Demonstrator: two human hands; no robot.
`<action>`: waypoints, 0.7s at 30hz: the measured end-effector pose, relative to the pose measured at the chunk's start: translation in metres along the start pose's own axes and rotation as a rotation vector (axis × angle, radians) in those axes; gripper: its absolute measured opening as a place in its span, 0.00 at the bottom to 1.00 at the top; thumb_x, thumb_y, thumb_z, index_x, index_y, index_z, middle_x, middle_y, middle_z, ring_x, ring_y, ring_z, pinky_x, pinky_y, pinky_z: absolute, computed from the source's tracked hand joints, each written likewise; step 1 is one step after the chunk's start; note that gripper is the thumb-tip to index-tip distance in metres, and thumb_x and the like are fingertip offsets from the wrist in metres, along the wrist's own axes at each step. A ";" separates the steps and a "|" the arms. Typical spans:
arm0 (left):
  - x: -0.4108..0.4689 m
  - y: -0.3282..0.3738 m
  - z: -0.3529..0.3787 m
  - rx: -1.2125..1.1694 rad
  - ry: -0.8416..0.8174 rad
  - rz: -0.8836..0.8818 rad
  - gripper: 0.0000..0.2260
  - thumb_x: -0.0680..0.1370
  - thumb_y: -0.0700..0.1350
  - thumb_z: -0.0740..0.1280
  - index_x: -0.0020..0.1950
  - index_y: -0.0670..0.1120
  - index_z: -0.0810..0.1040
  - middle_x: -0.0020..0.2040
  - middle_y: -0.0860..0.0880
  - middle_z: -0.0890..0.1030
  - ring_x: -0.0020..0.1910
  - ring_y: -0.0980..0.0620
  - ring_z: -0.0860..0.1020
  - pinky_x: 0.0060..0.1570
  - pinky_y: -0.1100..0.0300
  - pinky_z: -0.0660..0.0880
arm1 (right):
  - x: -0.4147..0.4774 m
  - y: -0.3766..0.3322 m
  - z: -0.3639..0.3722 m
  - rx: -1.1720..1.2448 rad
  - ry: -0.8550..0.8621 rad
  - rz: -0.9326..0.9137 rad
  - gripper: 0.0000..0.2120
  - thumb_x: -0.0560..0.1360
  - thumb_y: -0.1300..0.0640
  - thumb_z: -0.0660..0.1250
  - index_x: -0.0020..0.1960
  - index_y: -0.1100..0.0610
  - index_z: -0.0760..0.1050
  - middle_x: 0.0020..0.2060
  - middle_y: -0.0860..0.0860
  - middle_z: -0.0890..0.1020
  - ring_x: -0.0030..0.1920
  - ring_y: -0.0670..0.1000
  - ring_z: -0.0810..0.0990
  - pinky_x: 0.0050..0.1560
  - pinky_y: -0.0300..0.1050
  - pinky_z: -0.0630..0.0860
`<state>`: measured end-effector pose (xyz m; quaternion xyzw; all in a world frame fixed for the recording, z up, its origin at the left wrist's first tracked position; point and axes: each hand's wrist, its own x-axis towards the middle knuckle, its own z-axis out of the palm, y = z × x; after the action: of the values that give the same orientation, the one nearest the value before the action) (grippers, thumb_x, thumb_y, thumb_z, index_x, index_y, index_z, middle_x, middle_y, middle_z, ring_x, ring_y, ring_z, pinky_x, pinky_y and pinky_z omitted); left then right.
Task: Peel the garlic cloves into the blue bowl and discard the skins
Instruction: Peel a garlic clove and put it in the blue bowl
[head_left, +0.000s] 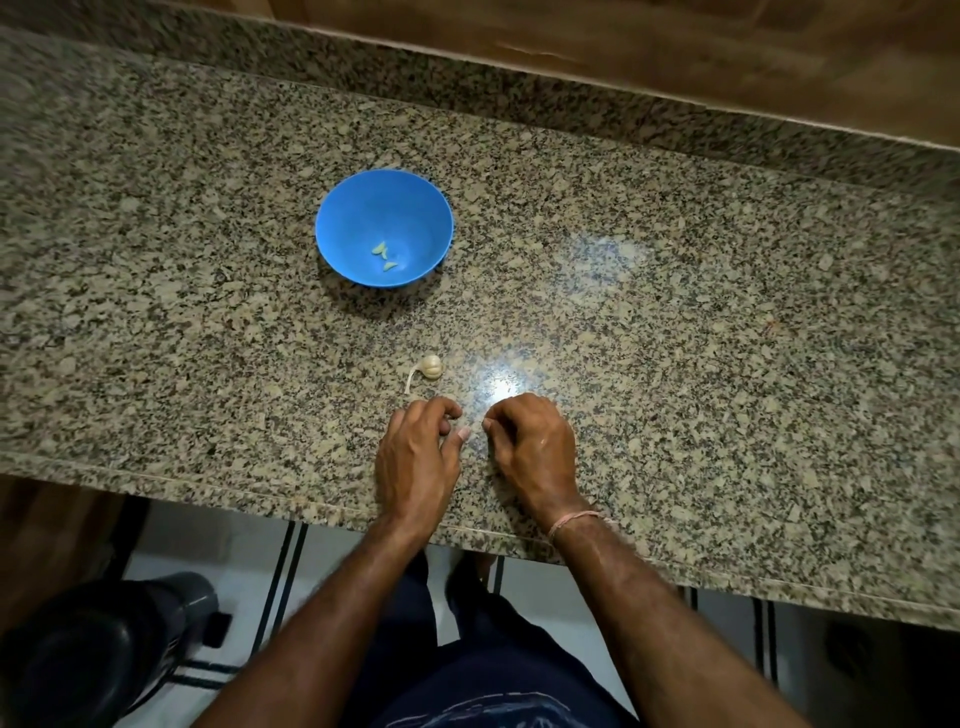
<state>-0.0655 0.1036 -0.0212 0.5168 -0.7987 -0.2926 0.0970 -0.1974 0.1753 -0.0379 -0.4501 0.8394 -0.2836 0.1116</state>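
A blue bowl (415, 208) stands on the granite counter (675, 312) and holds a few pale peeled cloves (383, 256). Nearer to me lies a small garlic bulb (430, 367) with its dry stem trailing to the left. Just in front of the bulb, my left hand (415, 452) rests on the counter with curled fingers and the thumb tip pointing right; nothing shows in it. My right hand (530, 441) sits beside it, knuckles up, fingers tucked under. Its palm side is hidden. The two hands are a short gap apart.
The counter's front edge (208, 480) runs just below my wrists, and a wooden wall (675, 41) rises behind the raised back ledge. On the floor at lower left stands a dark bin (104, 649). A thin band circles my right wrist (571, 521).
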 end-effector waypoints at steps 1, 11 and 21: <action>0.000 0.000 0.000 -0.007 0.000 -0.003 0.09 0.79 0.50 0.72 0.59 0.55 0.78 0.49 0.59 0.76 0.49 0.57 0.71 0.38 0.66 0.62 | 0.000 0.000 0.000 -0.006 0.003 0.001 0.06 0.76 0.57 0.77 0.43 0.54 0.80 0.38 0.48 0.79 0.40 0.47 0.73 0.39 0.41 0.69; 0.005 0.014 -0.005 -0.615 -0.147 -0.275 0.04 0.82 0.50 0.70 0.52 0.53 0.85 0.47 0.55 0.86 0.49 0.57 0.84 0.51 0.55 0.83 | 0.001 -0.011 -0.027 0.773 -0.202 0.413 0.05 0.76 0.57 0.77 0.48 0.58 0.84 0.44 0.52 0.87 0.47 0.51 0.87 0.54 0.51 0.85; 0.008 0.020 -0.018 -0.916 -0.199 -0.364 0.07 0.81 0.44 0.71 0.55 0.42 0.85 0.50 0.46 0.87 0.53 0.50 0.85 0.54 0.59 0.82 | 0.001 -0.026 -0.044 1.009 -0.239 0.522 0.08 0.76 0.60 0.76 0.53 0.63 0.84 0.47 0.57 0.88 0.49 0.53 0.87 0.53 0.46 0.84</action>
<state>-0.0763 0.0963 0.0032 0.5216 -0.4904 -0.6734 0.1845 -0.1989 0.1798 0.0128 -0.1484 0.6650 -0.5591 0.4724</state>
